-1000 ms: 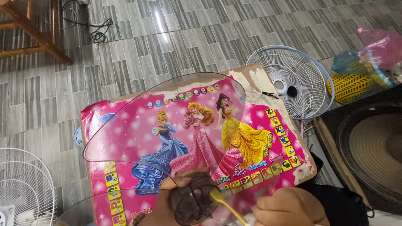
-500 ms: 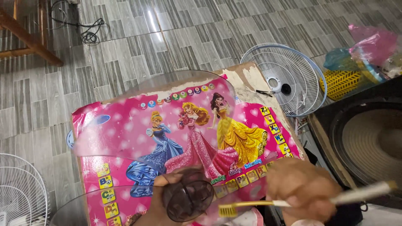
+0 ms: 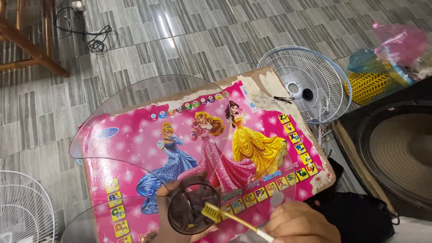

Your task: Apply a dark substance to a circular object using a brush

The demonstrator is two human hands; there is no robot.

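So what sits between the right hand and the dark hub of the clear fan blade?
In the head view, a yellow toothbrush spans it: right hand grips the handle, bristles rest on the fan blade hub.

only the two hands show, both at the bottom edge of the frame. the right hand [image 3: 299, 222] sits at the lower right of centre, bare, with no glove, ring or watch in sight, and it is cut off at the wrist by the frame edge, so no sleeve shows. the left hand [image 3: 168, 211] appears at the lower centre, seen mostly through smoky clear plastic; its fingers look bare, and its wrist is out of view.
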